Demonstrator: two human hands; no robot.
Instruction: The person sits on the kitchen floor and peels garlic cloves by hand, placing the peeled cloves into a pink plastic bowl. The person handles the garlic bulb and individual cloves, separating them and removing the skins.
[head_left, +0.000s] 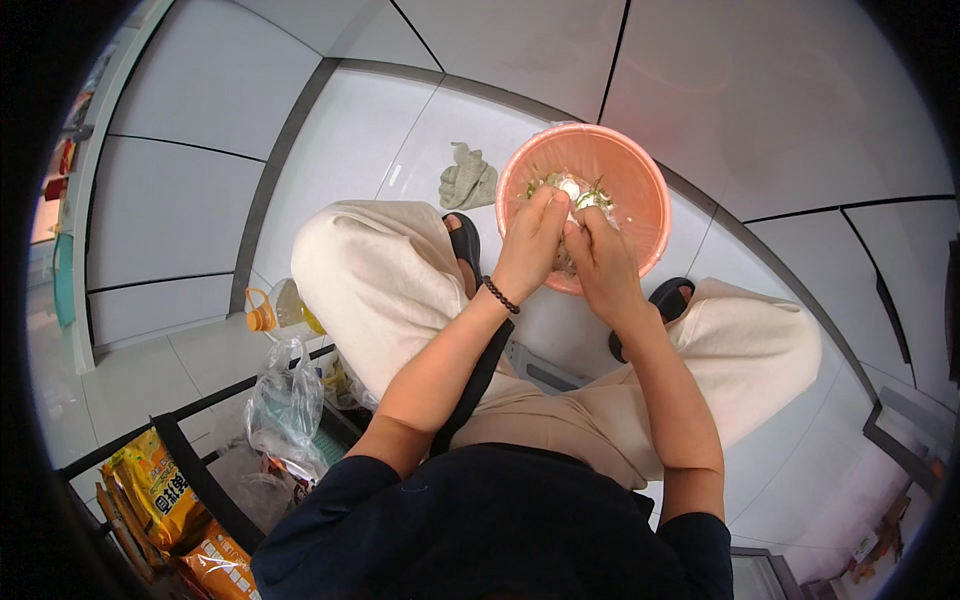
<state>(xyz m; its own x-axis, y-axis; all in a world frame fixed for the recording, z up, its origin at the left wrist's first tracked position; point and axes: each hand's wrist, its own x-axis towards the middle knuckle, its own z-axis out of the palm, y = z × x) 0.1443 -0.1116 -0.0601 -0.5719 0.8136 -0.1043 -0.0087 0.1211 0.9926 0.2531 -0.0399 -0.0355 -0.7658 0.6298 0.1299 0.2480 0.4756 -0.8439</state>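
Both my hands are over a round orange plastic bin (657, 217) with a clear liner, standing on the floor between my feet. My left hand (531, 240), with a dark bead bracelet on the wrist, has its fingers bent at the fingertips of my right hand (604, 259). The fingertips of both hands meet around something small and pale, mostly hidden; I cannot tell what it is. Beyond them, inside the bin, lie white and green food scraps (596, 196). A crumpled grey-green cloth (469, 178) rests on the floor left of the bin.
Grey cabinet fronts (510, 37) rise behind the bin. An oil bottle with an orange cap (261, 315) lies left of my knee. A black-framed rack (202, 469) at the lower left holds yellow food packets (157, 491) and clear plastic bags (281, 409). My sandalled feet flank the bin.
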